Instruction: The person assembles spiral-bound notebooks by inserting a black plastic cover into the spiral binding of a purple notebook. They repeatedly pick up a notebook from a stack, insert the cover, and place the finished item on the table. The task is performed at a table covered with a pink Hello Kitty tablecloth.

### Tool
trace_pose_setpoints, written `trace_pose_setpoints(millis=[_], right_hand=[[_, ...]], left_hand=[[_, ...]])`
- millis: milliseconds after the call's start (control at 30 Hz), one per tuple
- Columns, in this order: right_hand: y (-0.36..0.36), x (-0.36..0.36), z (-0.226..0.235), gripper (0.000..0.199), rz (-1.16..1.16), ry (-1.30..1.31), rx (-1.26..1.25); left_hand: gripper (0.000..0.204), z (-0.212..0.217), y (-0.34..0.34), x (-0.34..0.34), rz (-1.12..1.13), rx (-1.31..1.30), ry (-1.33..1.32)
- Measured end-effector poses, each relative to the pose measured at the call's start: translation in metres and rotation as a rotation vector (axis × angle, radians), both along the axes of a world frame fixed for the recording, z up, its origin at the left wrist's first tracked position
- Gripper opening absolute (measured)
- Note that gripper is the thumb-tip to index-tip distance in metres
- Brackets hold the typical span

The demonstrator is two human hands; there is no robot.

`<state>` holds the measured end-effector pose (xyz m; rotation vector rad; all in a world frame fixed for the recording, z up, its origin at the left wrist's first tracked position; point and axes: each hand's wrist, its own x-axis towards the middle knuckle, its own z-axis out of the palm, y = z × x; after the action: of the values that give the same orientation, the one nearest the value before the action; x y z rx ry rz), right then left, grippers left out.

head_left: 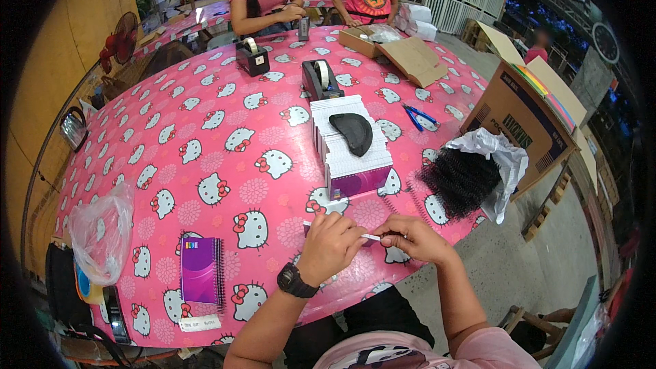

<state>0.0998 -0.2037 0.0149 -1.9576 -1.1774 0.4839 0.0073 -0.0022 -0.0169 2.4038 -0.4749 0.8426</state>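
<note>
Between my two hands, close to the table's near edge, is a thin purple notepad (370, 237) seen mostly edge-on. My left hand (333, 244), with a black watch on its wrist, grips one end with curled fingers. My right hand (412, 238) pinches the other end between thumb and fingers. Just beyond stands a long row of white-edged notepads (353, 154) with a purple cover at its near end. A black curved object (351, 134) lies on top of the row. To the right, a heap of black spiral coils (459, 181) rests on crumpled white wrapping (512, 164).
A purple spiral-bound notebook (199, 270) lies at left near a clear plastic bag (102, 236). Blue-handled pliers (418, 118) sit right of the row. Tape dispensers (253, 58) stand farther back. A large cardboard box (519, 113) flanks the right edge. Two people are across the table.
</note>
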Motion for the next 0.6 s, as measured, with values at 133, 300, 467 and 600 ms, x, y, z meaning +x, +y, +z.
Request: trace_pose_setpoints(millis=[133, 300, 467, 600], right_hand=[[-0.003, 0.002, 0.0, 0.021, -0.022, 0.148, 0.011], [-0.003, 0.004, 0.002, 0.026, 0.027, 0.192, -0.068], [0.003, -0.003, 0.015, 0.04, -0.057, 0.154, -0.087], [-0.008, -0.002, 0.0, 0.046, -0.104, 0.038, 0.051]], left_hand=[[0.016, 0.0, -0.001, 0.0, 0.006, 0.004, -0.005], [0.015, -0.001, -0.002, 0.001, 0.012, 0.001, -0.007], [0.017, -0.001, -0.003, 0.0, 0.042, 0.007, -0.016], [0.019, 0.001, -0.008, 0.0, 0.045, -0.007, -0.021]])
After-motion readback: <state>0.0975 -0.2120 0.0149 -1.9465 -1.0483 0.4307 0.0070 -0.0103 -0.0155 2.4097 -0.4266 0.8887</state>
